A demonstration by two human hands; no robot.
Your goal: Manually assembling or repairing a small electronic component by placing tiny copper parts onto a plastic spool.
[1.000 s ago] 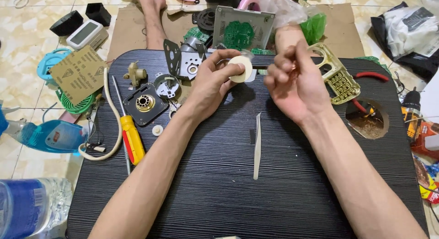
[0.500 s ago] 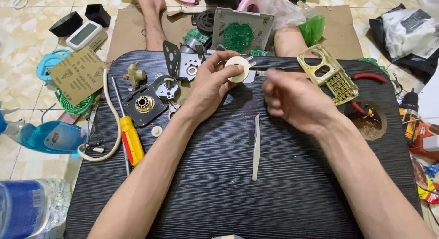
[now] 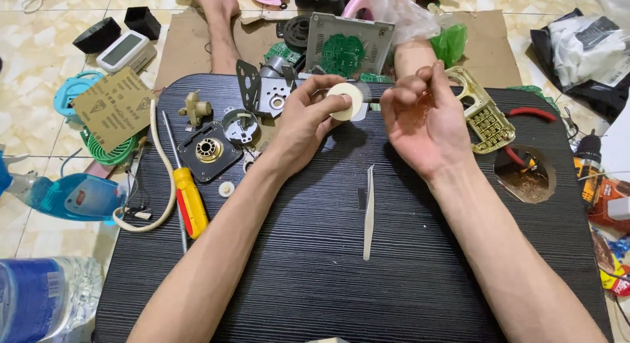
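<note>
My left hand (image 3: 305,123) grips a small cream-white roll of tape (image 3: 346,100) above the far middle of the black ribbed table (image 3: 315,271). My right hand (image 3: 423,117) is raised beside it, fingers pinched on the clear strip of tape that stretches from the roll. Pale tweezers (image 3: 369,212) lie on the table just below and between both hands, with a small dark piece beside them.
A yellow-and-red screwdriver (image 3: 189,200), a cream cable (image 3: 156,166), a black square part with a brass centre (image 3: 210,151) and metal brackets (image 3: 259,87) lie left. A gold keypad frame (image 3: 484,117), red cutters (image 3: 531,112) and a hole in the table (image 3: 525,174) are right.
My right hand dropped lower and away from the roll, then rose again beside it, drawing the tape strip out to the right. The left hand kept the roll nearly still.
</note>
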